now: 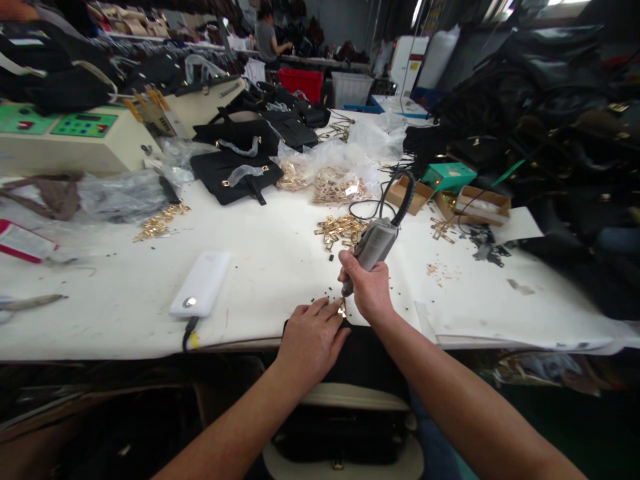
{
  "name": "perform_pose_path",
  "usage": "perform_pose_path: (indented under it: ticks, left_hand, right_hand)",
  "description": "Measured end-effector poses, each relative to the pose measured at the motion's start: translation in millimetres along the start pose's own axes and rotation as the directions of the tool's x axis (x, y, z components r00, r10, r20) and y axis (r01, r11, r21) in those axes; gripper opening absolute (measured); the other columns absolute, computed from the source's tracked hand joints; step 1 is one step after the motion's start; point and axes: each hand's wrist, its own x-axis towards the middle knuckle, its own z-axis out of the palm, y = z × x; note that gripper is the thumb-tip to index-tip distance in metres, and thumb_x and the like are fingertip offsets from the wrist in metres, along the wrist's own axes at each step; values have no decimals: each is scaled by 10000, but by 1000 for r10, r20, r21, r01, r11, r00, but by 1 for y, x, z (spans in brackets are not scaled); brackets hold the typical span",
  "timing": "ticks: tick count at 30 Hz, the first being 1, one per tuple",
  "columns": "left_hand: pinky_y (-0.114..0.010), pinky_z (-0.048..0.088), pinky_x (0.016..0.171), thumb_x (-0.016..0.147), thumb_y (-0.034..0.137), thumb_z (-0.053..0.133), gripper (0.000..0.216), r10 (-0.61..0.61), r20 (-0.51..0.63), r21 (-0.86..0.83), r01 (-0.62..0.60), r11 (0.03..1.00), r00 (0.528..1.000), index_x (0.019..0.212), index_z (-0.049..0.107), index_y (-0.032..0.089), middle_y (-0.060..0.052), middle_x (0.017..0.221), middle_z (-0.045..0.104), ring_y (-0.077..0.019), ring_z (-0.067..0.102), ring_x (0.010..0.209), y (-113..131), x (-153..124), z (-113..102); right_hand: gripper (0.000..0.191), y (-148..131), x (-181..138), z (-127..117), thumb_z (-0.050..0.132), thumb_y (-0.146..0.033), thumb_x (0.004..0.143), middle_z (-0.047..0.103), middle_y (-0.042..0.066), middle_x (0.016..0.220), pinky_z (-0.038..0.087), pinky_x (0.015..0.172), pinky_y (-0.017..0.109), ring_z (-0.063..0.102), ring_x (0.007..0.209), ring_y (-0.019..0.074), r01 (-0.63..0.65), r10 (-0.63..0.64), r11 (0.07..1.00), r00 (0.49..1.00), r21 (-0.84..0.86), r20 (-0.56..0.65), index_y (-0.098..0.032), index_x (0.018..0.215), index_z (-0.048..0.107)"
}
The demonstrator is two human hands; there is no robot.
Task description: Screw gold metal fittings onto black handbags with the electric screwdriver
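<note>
**Driver tip on a gold fitting, fingertips close by**

Lower centre of the frame: right hand [367,288] wrapped tight round a grey power driver [376,243], tip pointing down onto a small gold fitting [343,308] at the near edge of the white table [280,267]. Left hand [310,337] laid flat, palm down, fingers stretched out and gripping nothing. Fingertips right against the fitting, palm pressing on the black bag [355,363] hanging over the table edge. Just above, a loose pile of gold hardware [340,230]. Left of centre, a white power bank [200,283]. Black cord [407,193] looping up from the driver toward centre right.

Likely trouble from here:
- tip skidding off so small a fitting and into the left fingertips beside it
- scratching the gold face or gouging the bag beneath
- fitting shifting under only light finger pressure
- cord snagging the nearby pile and scattering pieces
</note>
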Motion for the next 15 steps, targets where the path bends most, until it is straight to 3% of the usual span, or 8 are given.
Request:
perform_pose_path:
  ticks: [8,15]
  left_hand:
    - [-489,502,924,974,313,608,233,-14,0,-7,14,1000,1000,1160,711,219,-64,1338,691,-296,591,1262,1,0,1]
    - [-499,491,941,991,324,571,260,-34,32,-16,34,999,999,1180,697,199,-55,1324,698,-295,573,1275,2,1,1]
  right_hand:
    - [298,-3,2,2,723,-439,810,564,-24,505,443,462,261,500,440,126,-4,15,990,997,-142,79,-197,683,604]
    - [251,-4,5,4,629,-284,800,536,-25,476,425,474,257,496,441,122,58,-6,970,976,-238,217,-208,578,541]
